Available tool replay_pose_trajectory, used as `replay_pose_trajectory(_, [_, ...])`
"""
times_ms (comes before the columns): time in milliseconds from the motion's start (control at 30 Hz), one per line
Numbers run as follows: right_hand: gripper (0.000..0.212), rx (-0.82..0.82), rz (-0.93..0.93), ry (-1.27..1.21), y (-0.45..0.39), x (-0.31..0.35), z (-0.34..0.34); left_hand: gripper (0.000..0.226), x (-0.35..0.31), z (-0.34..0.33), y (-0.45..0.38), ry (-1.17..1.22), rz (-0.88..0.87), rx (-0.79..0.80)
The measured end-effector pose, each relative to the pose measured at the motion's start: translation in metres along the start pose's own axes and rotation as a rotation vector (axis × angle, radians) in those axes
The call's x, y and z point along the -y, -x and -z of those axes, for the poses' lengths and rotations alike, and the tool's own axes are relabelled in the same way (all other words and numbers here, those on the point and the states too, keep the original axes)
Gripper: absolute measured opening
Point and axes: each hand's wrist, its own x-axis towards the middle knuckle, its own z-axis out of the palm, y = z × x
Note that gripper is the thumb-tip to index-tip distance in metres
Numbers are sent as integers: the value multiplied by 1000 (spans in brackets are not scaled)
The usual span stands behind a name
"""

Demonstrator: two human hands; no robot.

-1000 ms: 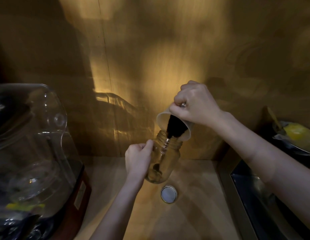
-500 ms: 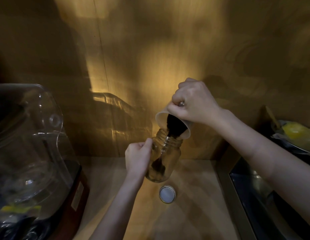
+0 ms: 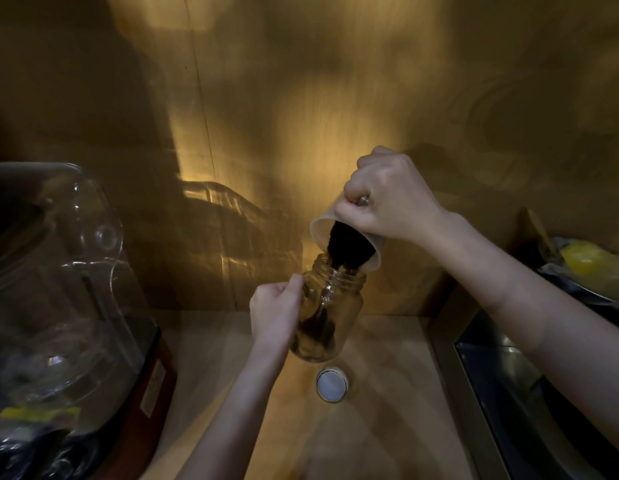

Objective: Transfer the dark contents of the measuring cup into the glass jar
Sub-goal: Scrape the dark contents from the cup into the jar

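A dim, amber-lit kitchen corner, seen from above by the person working there. Taking the glass jar as the centre of the clock: a wooden wall (image 3: 335,98) fills everything toward twelve o'clock. A pale bench (image 3: 387,427) spreads toward six. A big clear blender pitcher (image 3: 59,289) on a dark red base stands well apart at nine o'clock. A steel sink (image 3: 502,393) runs along the edge from three to five o'clock, with something yellow (image 3: 585,259) on a dish at two o'clock.

The glass jar (image 3: 330,313) is tilted, its mouth leaning toward one o'clock, with some dark material already gathered low inside. The left hand (image 3: 275,313) closes its grip around the jar's side at nine o'clock. At one o'clock, just above and touching the jar's mouth, the right hand (image 3: 387,199) grips a pale measuring cup (image 3: 346,244), tipped steeply downward. The dark contents (image 3: 346,245) slide from the cup into the jar.

A round jar lid (image 3: 331,383) lies loose on the bench at six o'clock, just beside the jar's base.

The cup's rim looks wider than the jar's mouth, so a sudden slide of the clump could spill over the glass lip onto the bench. A tilted jar held by one hand could also slip if pushed.

Counted: two hands, one jar, one cup, one lid, one pitcher, one sink.
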Motion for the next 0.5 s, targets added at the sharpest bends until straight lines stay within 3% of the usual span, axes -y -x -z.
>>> replay_pose_trajectory(500, [30,-14,29,5,0,3,1,39,-1,4,1,7,3,-12])
